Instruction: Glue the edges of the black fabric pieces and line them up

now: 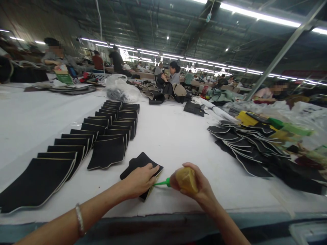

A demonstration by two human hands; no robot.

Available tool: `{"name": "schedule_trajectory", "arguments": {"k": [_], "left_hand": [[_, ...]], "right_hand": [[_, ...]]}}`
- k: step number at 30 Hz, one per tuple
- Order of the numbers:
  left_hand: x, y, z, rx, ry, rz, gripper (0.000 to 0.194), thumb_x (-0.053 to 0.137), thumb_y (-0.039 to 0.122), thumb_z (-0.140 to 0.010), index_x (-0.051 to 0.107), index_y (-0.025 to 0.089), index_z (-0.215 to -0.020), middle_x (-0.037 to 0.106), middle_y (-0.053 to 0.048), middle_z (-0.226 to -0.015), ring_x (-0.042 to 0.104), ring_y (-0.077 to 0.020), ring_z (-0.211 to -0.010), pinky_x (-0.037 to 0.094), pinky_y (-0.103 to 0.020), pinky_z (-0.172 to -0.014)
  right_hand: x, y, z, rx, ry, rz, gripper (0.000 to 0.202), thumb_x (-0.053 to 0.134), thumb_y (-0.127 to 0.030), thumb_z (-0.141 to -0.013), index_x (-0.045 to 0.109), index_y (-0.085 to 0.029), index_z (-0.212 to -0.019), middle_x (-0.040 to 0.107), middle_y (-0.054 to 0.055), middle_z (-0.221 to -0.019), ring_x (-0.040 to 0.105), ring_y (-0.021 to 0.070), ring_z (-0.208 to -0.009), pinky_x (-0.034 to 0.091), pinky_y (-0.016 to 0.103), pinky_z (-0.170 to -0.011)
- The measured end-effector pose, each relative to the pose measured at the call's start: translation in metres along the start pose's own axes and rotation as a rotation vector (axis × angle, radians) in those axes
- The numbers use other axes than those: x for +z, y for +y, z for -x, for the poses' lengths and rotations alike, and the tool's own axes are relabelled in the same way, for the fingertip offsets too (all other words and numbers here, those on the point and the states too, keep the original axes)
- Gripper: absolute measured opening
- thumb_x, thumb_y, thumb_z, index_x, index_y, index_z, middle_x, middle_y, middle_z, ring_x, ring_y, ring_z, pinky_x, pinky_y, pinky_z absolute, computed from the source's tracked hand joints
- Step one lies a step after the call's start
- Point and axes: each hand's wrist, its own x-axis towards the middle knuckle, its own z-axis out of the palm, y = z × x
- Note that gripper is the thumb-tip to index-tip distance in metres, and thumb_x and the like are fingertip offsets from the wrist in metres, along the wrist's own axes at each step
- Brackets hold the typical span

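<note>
On the white table (178,136), left hand (139,180) flat, half hiding black piece (139,163), right hand (196,185) fingers wrapping glue bottle (186,179).

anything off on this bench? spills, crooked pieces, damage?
Nothing stands out. Left hand presses a black piece flat; right hand holds a squeeze bottle, its green nozzle at the piece's edge. No spill visible on the white table.

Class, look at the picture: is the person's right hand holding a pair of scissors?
No: the right hand grips a yellowish squeeze bottle whose green nozzle points at the black piece under the left hand.
</note>
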Motion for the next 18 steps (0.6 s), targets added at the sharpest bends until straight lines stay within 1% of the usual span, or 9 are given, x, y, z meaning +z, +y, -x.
{"name": "schedule_trajectory", "arguments": {"k": [2, 4, 6, 10, 12, 14, 15, 17, 18], "left_hand": [[-0.001, 0.000, 0.000, 0.003, 0.000, 0.021, 0.049, 0.029, 0.030, -0.091, 0.041, 0.024, -0.138, 0.057, -0.008, -0.104, 0.063, -0.0235, -0.089, 0.045, -0.034, -0.080], [-0.001, 0.000, 0.000, 0.009, -0.003, 0.043, 0.049, 0.029, 0.030, -0.091, 0.041, 0.025, -0.138, 0.057, -0.008, -0.104, 0.063, -0.0235, -0.090, 0.045, -0.034, -0.081], [-0.002, 0.000, -0.001, 0.013, -0.005, 0.071, 0.049, 0.028, 0.029, -0.091, 0.042, 0.026, -0.138, 0.057, -0.007, -0.104, 0.062, -0.0234, -0.092, 0.045, -0.034, -0.082], [0.000, -0.002, -0.002, 0.007, -0.007, 0.095, 0.049, 0.029, 0.030, -0.091, 0.043, 0.026, -0.138, 0.057, -0.007, -0.107, 0.062, -0.0232, -0.093, 0.045, -0.034, -0.084], [0.002, -0.004, -0.002, 0.004, -0.008, 0.089, 0.049, 0.029, 0.030, -0.091, 0.044, 0.027, -0.138, 0.057, -0.007, -0.107, 0.062, -0.0229, -0.091, 0.045, -0.034, -0.083], [0.003, -0.006, -0.003, 0.000, -0.003, 0.098, 0.049, 0.029, 0.029, -0.090, 0.044, 0.027, -0.137, 0.058, -0.006, -0.106, 0.062, -0.0226, -0.090, 0.045, -0.034, -0.083], [0.002, -0.007, -0.003, -0.002, 0.003, 0.114, 0.049, 0.030, 0.029, -0.090, 0.044, 0.027, -0.137, 0.058, -0.006, -0.107, 0.062, -0.0224, -0.091, 0.045, -0.034, -0.084], [0.001, -0.009, -0.004, 0.003, 0.017, 0.165, 0.049, 0.032, 0.028, -0.089, 0.046, 0.026, -0.136, 0.058, -0.006, -0.106, 0.061, -0.0217, -0.095, 0.044, -0.033, -0.087], [0.001, -0.010, -0.003, 0.006, 0.025, 0.195, 0.049, 0.034, 0.028, -0.088, 0.047, 0.026, -0.136, 0.059, -0.005, -0.106, 0.060, -0.0211, -0.095, 0.044, -0.032, -0.087]], "right_hand": [[-0.005, 0.003, -0.008, -0.021, 0.082, 0.039, 0.055, 0.080, -0.033, -0.073, 0.052, -0.027, -0.120, 0.055, 0.002, -0.110, 0.057, 0.0209, -0.091, 0.049, 0.028, -0.081], [-0.010, 0.006, -0.014, -0.053, 0.131, 0.082, 0.054, 0.080, -0.034, -0.074, 0.052, -0.026, -0.119, 0.054, 0.003, -0.111, 0.057, 0.0212, -0.092, 0.049, 0.029, -0.081], [-0.014, 0.008, -0.016, -0.078, 0.130, 0.120, 0.053, 0.079, -0.034, -0.075, 0.052, -0.026, -0.120, 0.055, 0.004, -0.111, 0.057, 0.0217, -0.092, 0.049, 0.030, -0.081], [-0.013, 0.007, -0.010, -0.116, 0.101, 0.176, 0.052, 0.078, -0.033, -0.075, 0.053, -0.026, -0.120, 0.057, 0.005, -0.114, 0.057, 0.0245, -0.101, 0.047, 0.035, -0.091], [-0.011, 0.005, -0.006, -0.093, 0.107, 0.161, 0.052, 0.080, -0.033, -0.073, 0.055, -0.026, -0.118, 0.058, 0.005, -0.115, 0.057, 0.0256, -0.101, 0.047, 0.035, -0.090], [-0.009, 0.005, -0.003, 0.000, 0.105, 0.053, 0.057, 0.081, -0.036, -0.070, 0.054, -0.025, -0.119, 0.060, 0.005, -0.110, 0.060, 0.0257, -0.094, 0.050, 0.035, -0.084], [-0.009, 0.006, -0.003, 0.070, 0.103, -0.054, 0.060, 0.080, -0.038, -0.070, 0.052, -0.024, -0.121, 0.061, 0.005, -0.106, 0.061, 0.0259, -0.090, 0.052, 0.035, -0.079], [-0.008, 0.009, -0.002, 0.222, 0.132, -0.348, 0.059, 0.074, -0.044, -0.075, 0.051, -0.024, -0.125, 0.062, 0.006, -0.102, 0.062, 0.0265, -0.088, 0.054, 0.036, -0.072], [-0.008, 0.011, -0.001, 0.287, 0.174, -0.508, 0.056, 0.070, -0.047, -0.078, 0.052, -0.024, -0.125, 0.063, 0.007, -0.105, 0.062, 0.0267, -0.090, 0.055, 0.036, -0.071]]}}
